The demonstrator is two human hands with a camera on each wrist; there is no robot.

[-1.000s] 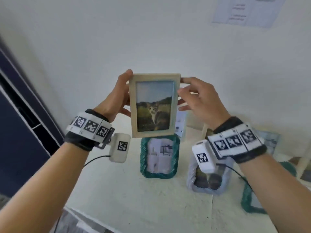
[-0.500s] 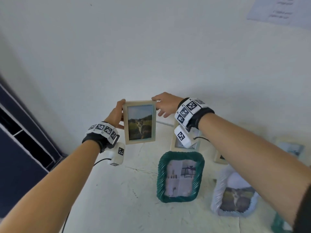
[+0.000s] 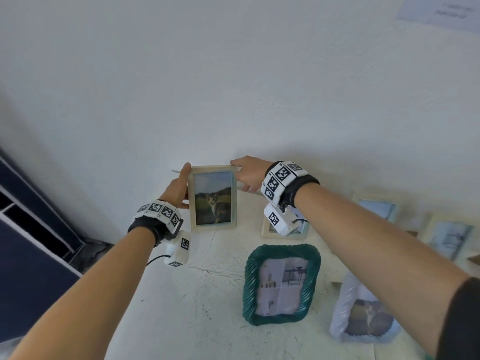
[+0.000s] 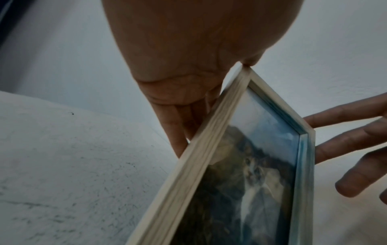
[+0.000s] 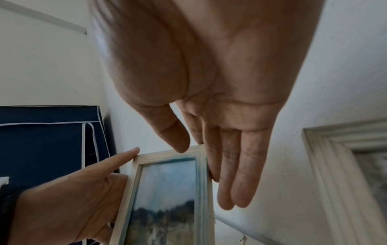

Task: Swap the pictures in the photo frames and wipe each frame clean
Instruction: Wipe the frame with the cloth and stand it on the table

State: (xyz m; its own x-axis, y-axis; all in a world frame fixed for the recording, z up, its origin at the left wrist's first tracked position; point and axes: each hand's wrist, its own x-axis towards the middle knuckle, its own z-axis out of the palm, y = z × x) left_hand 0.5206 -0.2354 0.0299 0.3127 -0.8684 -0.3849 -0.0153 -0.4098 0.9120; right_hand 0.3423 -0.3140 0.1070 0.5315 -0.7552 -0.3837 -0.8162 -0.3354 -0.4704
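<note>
Wooden frame (image 3: pixel 213 198) with the cat picture (image 3: pixel 213 201) is standing upright at the back of the white tabletop (image 3: pixel 197 302), close to the wall (image 3: pixel 233 87), and I'm seeing both hands on it; whether its lower edge is actually touching the surface I cannot tell from here. I'm watching the left hand (image 3: pixel 177 190) gripping the frame's left side, thumb running up the front edge to the top corner, the other fingers (image 4: pixel 184 126) tucked behind the back panel; the right hand (image 3: pixel 248 171) is taking the top right corner, thumb tip pressing on the front of the top rail, index finger behind it, and the remaining fingers (image 5: pixel 236 174) hanging fairly straight down past the right edge.

Moving outward, I'm picking up a second pale wooden frame (image 3: pixel 284 231) just to the right, partly hidden by the right wrist camera; in front of it a green frame (image 3: pixel 281 284) with a rope-like border is standing, showing a room interior; to its right a frame wrapped in clear plastic (image 3: pixel 363 315) is showing another cat photo; further right, more pale frames (image 3: pixel 448 239) are leaning along the wall. A dark blue fabric cabinet (image 3: pixel 31 242) is filling the left side, and a sheet of paper (image 3: pixel 441 11) is hanging at top right.
</note>
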